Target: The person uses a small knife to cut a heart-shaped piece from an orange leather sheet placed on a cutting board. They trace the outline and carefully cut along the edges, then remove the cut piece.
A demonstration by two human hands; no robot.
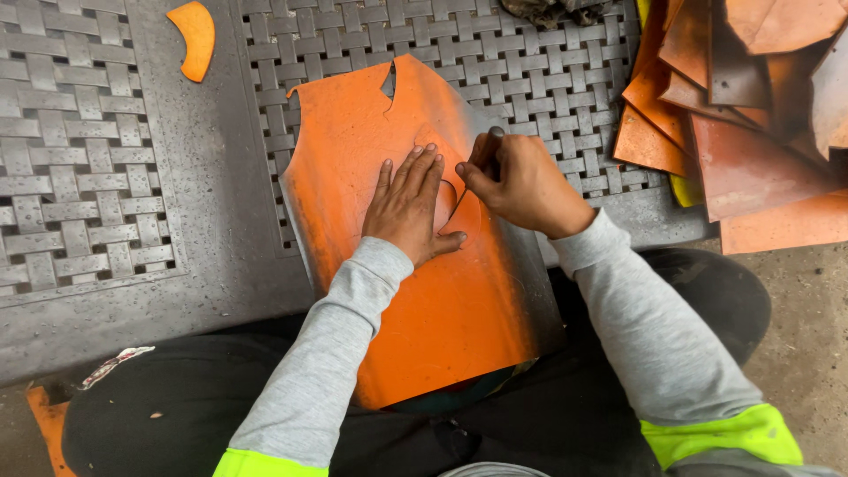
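Note:
A large orange leather sheet (442, 309) lies across my lap and onto a grey woven-pattern mat (530, 62). My left hand (408, 205) presses flat on the sheet with fingers spread, beside a curved cut line in the leather. My right hand (517, 181) is closed around a small dark cutting tool (495, 140), its tip down on the sheet just right of my left fingers. The tool is mostly hidden by my fingers.
A stack of orange and brown leather pieces (742, 115) lies at the upper right. A small curved orange offcut (196, 37) rests at the top left on the mat. A second woven mat (79, 159) covers the left side. Concrete floor (813, 336) shows at the right.

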